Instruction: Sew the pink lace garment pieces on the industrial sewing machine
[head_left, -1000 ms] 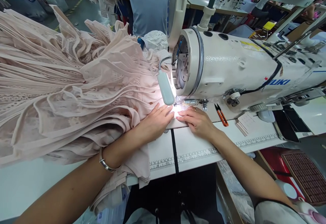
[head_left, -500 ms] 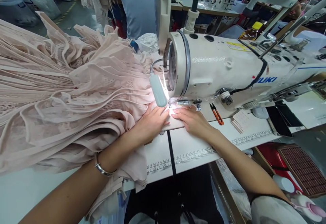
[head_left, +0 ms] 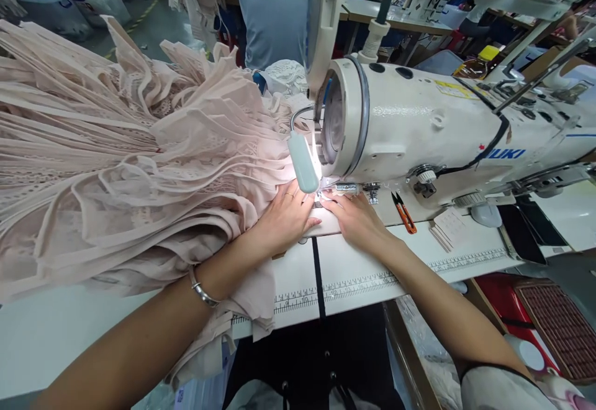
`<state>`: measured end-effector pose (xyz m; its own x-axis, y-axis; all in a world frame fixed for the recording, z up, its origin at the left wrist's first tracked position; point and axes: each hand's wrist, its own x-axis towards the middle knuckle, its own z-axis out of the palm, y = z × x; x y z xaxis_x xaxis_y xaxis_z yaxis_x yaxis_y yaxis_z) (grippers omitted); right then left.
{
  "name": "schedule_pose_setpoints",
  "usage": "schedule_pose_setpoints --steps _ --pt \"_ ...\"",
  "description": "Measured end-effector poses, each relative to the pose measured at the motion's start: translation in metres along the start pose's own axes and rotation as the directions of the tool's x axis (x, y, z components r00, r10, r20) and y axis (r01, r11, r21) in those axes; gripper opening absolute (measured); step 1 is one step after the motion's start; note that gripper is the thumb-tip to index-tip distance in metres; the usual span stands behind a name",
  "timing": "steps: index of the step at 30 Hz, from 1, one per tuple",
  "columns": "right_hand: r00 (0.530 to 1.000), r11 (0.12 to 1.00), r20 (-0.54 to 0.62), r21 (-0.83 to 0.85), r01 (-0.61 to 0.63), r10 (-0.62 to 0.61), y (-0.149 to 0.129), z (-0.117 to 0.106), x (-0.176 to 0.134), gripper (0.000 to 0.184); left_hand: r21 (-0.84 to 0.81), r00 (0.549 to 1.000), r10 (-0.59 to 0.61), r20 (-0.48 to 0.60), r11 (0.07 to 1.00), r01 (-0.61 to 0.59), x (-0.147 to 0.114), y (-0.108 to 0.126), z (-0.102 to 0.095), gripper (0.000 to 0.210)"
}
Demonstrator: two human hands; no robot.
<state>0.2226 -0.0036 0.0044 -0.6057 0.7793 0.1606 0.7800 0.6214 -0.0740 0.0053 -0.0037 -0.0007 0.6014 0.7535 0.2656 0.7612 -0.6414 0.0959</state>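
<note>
At the left, plastic bins (head_left: 56,15) stand behind a big heap of pale pink cloth (head_left: 200,143) on the white surface (head_left: 295,276). Beyond is a person in blue (head_left: 278,18). The left hand (head_left: 289,216) lies against the cloth, the right hand (head_left: 357,222) before the sewing machine (head_left: 405,127); whether either grip holds cloth, I cannot tell. Farther right lie orange snips (head_left: 406,217), cards (head_left: 449,227) and, lower, a brown woven mat (head_left: 561,329).
</note>
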Motion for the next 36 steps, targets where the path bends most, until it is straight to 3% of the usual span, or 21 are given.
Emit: schedule_pose_setpoints --steps 5,9,12,15,17,20,24,28,32,36 --pt "0.998 0.998 -0.020 -0.012 0.065 -0.065 0.001 0.002 -0.002 0.063 0.086 1.000 0.012 -0.020 0.996 -0.010 0.003 0.003 -0.006 0.020" --pt "0.993 0.996 -0.073 0.019 0.092 -0.090 0.006 0.006 -0.004 0.058 0.149 0.999 0.029 -0.026 0.989 -0.025 0.005 0.005 -0.011 0.020" --pt "0.995 0.997 -0.085 0.034 0.064 -0.061 0.010 0.010 -0.004 0.055 0.206 0.998 0.046 -0.045 0.978 -0.036 0.004 0.008 -0.013 0.021" --pt "0.992 0.999 -0.125 0.039 -0.008 0.013 0.010 0.014 -0.001 0.053 0.222 0.997 0.079 0.004 0.972 -0.078 0.001 0.013 -0.014 0.032" --pt "0.988 0.998 -0.145 0.022 -0.053 0.055 0.010 0.015 0.003 0.049 0.208 0.997 0.073 0.033 0.975 -0.078 0.001 0.015 -0.014 0.034" --pt "0.985 0.995 -0.144 -0.012 -0.094 0.092 0.010 0.013 0.008 0.038 0.150 1.000 -0.014 -0.003 0.989 0.014 0.006 0.010 -0.012 0.032" --pt "0.990 0.995 -0.103 0.042 -0.089 0.093 0.014 0.008 0.008 0.030 -0.065 0.988 -0.153 0.018 0.986 0.153 0.017 -0.003 -0.008 0.024" --pt "0.993 0.999 -0.102 -0.003 -0.052 0.052 0.013 0.007 0.003 0.034 -0.171 0.986 -0.142 0.085 0.973 0.155 0.021 -0.007 -0.007 0.032" --pt "0.992 0.995 -0.128 -0.094 -0.032 0.020 0.006 0.006 -0.001 0.042 -0.155 0.984 -0.136 0.114 0.976 0.153 0.019 -0.006 -0.009 0.029" --pt "0.995 0.996 -0.088 -0.080 -0.049 0.042 0.003 0.002 -0.002 0.049 -0.143 0.981 -0.135 0.136 0.977 0.155 0.019 -0.005 -0.011 0.029"
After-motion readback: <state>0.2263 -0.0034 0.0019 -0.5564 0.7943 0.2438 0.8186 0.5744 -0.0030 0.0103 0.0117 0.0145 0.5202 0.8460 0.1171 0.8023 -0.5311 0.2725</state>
